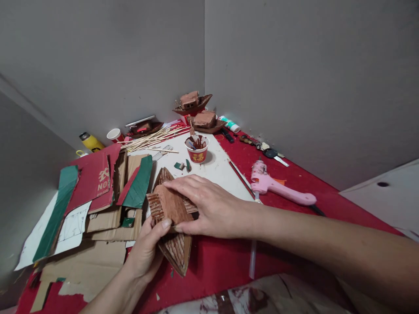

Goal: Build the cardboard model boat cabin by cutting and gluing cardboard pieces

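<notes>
A small brown model boat (176, 250) with ribbed cardboard pieces and a smooth curved roof (172, 204) is held over the near edge of the white board. My left hand (147, 246) grips its left side from below, thumb on the edge of the roof. Across the top lies my right hand (209, 205), its fingers at the roof's far end and its thumb at the near edge, pinching the roof. The fingers of my left hand are partly hidden beneath the boat.
Cardboard scraps (94, 261) pile up at the left. Behind are wooden sticks (153, 138), a paint cup (197, 155) and finished-looking boats (193, 102). A pink glue gun (281, 192) and a pencil (240, 178) lie at the right. Grey walls (294, 78) enclose the back.
</notes>
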Demonstrator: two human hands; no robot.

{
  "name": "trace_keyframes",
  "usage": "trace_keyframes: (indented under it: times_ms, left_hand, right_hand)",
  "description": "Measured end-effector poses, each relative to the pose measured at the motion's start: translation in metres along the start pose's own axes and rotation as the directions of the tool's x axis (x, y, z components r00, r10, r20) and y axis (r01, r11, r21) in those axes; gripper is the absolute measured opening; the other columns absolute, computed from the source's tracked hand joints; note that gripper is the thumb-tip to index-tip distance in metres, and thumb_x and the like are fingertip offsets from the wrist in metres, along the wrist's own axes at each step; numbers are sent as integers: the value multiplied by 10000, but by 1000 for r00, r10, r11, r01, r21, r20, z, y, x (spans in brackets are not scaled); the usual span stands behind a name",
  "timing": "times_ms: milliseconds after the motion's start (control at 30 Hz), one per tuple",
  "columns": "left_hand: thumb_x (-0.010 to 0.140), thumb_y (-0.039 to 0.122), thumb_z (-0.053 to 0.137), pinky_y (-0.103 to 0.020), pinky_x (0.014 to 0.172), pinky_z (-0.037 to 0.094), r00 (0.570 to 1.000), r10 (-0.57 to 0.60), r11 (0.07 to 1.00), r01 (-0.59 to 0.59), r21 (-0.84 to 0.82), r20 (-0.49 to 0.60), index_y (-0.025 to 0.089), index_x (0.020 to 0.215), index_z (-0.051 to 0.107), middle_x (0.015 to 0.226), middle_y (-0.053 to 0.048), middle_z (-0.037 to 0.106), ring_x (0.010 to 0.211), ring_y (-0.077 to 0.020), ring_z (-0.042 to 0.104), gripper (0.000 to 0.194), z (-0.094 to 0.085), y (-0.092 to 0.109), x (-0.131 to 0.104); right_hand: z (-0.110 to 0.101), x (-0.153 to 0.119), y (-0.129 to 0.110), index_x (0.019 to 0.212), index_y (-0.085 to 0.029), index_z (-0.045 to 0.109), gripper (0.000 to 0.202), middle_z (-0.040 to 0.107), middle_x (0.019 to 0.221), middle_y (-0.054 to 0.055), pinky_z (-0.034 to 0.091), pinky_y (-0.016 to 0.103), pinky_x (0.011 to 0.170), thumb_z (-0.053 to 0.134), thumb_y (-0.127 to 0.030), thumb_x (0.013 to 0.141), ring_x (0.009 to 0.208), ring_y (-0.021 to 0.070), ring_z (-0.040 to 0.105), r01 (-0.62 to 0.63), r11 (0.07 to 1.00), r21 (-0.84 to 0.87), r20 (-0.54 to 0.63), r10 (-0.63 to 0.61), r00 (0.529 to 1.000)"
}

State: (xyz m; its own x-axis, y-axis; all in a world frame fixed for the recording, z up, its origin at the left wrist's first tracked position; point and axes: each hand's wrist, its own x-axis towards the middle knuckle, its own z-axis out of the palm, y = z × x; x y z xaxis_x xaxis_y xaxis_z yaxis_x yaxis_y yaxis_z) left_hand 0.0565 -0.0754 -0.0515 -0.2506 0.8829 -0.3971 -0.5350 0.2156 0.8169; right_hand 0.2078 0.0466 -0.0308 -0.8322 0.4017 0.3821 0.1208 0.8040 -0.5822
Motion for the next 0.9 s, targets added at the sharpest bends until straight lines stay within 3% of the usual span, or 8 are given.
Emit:
trace_keyframes:
  times_ms: [233,600,767,900]
  left_hand:
    - [690,273,814,-396,953,513,999,-19,999,18,-32,-27,170,1009,718,889,-62,783,894,-267,729,349,4,2,-2]
    - [687,295,811,-443,1012,482,998,-51,995,47,-90,-34,155,1034,711,941,-87,782,1045,-318,692,388,1,5,-3]
    - [671,282,821,-447,998,496,998,-37,997,33,-65,-53,160,978,716,927,-78,782,1014,-310,704,346,0,5,-3]
    - [685,270,813,-440,987,504,998,-26,998,23,-55,-56,162,967,714,922,-71,783,970,-295,718,317,-1,4,-1]
  right_hand:
    - [-4,1,0,1403,-97,454,786,556,1346,188,398,470,1051,798,-367,750,1230,305,499,23,999,-25,13,-22,1000]
    - [-15,2,-2,1440,-146,413,817,536,1395,152,386,475,1071,807,-297,741,1272,294,475,43,999,7,62,-43,997]
    - [-13,2,-3,1452,-182,396,788,538,1392,153,388,496,1061,780,-259,768,1283,300,465,51,999,14,79,-52,996]
    - [-13,3,-2,1456,-149,392,803,512,1416,167,385,488,1065,793,-295,776,1290,305,454,33,999,-6,112,-32,993]
